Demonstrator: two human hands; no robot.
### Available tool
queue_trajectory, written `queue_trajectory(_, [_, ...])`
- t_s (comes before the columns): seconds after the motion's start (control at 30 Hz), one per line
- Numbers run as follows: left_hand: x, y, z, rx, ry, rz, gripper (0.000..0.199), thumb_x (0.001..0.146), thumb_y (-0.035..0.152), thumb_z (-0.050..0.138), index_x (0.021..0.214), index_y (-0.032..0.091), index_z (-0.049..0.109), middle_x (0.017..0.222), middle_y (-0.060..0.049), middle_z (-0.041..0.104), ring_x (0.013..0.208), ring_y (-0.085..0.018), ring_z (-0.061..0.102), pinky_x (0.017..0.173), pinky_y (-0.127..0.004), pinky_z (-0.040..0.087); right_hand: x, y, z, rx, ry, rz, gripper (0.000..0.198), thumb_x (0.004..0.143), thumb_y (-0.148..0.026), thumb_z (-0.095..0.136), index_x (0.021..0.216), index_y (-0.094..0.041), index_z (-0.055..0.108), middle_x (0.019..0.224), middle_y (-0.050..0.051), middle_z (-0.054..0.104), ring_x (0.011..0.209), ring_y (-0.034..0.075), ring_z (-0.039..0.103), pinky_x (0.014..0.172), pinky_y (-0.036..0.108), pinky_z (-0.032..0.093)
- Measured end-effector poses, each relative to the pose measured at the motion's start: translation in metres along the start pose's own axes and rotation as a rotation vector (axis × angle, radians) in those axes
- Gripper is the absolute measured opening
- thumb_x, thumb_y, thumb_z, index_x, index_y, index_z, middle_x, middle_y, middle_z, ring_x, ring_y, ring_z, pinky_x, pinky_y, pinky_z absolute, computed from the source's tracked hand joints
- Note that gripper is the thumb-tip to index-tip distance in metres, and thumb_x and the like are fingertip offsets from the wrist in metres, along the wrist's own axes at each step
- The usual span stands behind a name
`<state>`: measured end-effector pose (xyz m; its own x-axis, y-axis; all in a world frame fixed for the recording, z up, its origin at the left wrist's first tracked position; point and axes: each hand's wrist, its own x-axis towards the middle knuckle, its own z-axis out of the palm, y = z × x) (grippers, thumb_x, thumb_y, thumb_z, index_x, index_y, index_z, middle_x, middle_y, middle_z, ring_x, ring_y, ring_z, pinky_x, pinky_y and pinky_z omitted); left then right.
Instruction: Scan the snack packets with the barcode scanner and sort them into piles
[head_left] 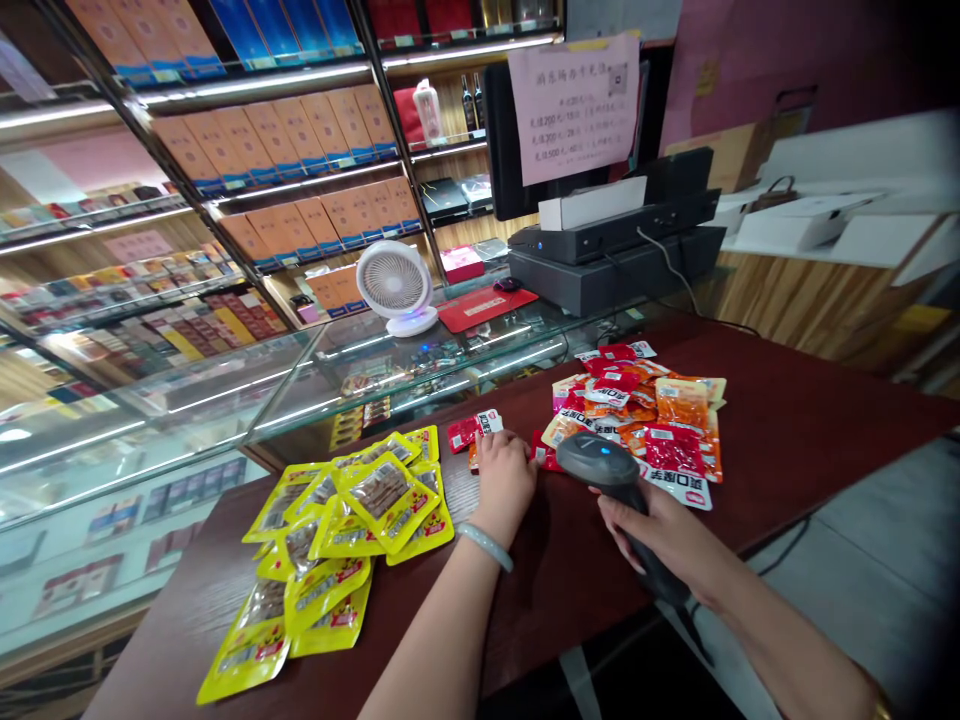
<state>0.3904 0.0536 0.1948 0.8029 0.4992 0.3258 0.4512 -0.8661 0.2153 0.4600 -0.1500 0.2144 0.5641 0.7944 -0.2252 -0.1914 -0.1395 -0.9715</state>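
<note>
My right hand [664, 535] grips the handle of a dark grey barcode scanner [604, 462], its blue light lit. The scanner's head is near the lower left of a heap of red and orange snack packets [675, 445]. My left hand [508, 475], with a pale bangle on the wrist, rests on the table with its fingers curled over a small red snack packet [463, 434]. Another red packet [546, 455] shows by its thumb; the fingertips are partly hidden. To the left lies a pile of yellow snack packets [382, 490] with clear windows.
The dark red tabletop [570, 590] meets a glass display counter [292, 385]. On the counter are a white fan [395, 285], a red mat [487, 310] and a black cash register setup [615, 245]. Shelves of boxes [300, 140] stand behind. A cable hangs below the scanner.
</note>
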Motion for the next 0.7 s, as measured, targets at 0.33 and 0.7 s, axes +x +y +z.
queue_trajectory(0.33, [0.000,-0.022,-0.019,-0.323,-0.006,-0.399,0.020,0.095,0.034,0.044,0.095,0.023,0.061,0.077,-0.001,0.068,0.068,-0.014,0.060,0.065,-0.023,0.035,0.008,-0.002,0.014,-0.075,-0.066,-0.014,0.035,0.084,-0.054,0.061,0.082,-0.022,0.046,0.054,-0.008,0.050,0.043,0.009,0.048,0.040,0.021,0.041])
queue_trajectory(0.7, [0.000,-0.033,-0.029,-0.228,-0.045,-0.439,0.024,0.095,0.030,0.042,0.103,0.023,0.064,0.090,-0.007,0.072,0.082,-0.020,0.066,0.067,-0.026,0.036,0.023,-0.003,0.042,-0.112,-0.148,-0.071,0.034,0.086,-0.054,0.059,0.090,-0.021,0.051,0.052,-0.009,0.051,0.039,0.009,0.048,0.040,0.021,0.039])
